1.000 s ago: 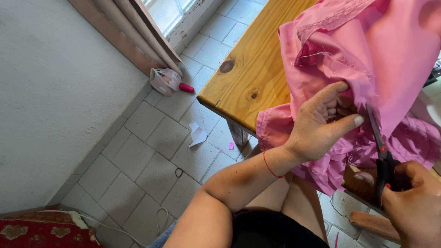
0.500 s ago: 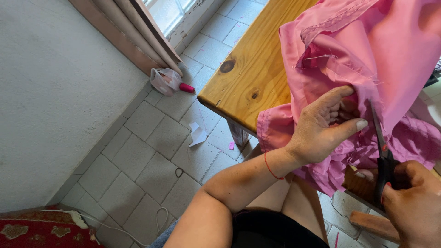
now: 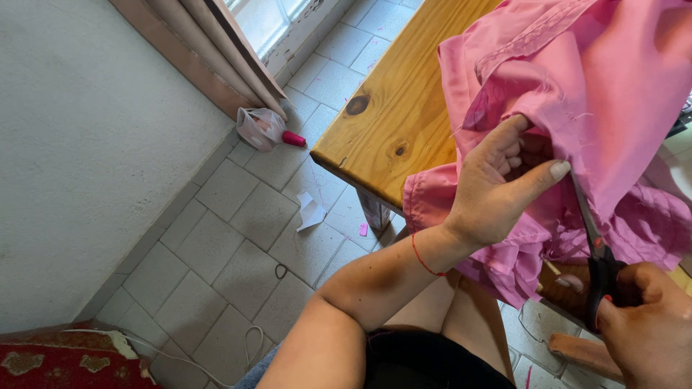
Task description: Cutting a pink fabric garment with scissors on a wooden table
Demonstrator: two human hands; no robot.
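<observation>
- At the near edge of the wooden table (image 3: 389,108), the pink fabric (image 3: 605,79) lay heaped, part of it spilling over the edge toward the person's lap.
- The left hand (image 3: 497,191) gripped a fold of that cloth, thumb stretched out along the edge and the other fingers curled into the material, holding it taut (a thin red thread circled the wrist).
- The right hand (image 3: 649,331) was wrapped around the dark handles of the scissors (image 3: 591,238), fingers closed through the loops; the blades ran up under the fold, close to the left thumb.
- Whether the blades stood apart or together could not be told, since the cloth covered their tips.
- Judging by this, the step in hand was a cut along the fabric's edge, already begun rather than just lined up.
- The next move would call for the cloth to be kept tight and the thumb kept off the blade line as the scissors advanced.
- Down on the tiled floor (image 3: 216,238) lay a white paper scrap (image 3: 310,212), and a small plastic bag (image 3: 259,128) sat near the curtain (image 3: 209,50) by the wall.
</observation>
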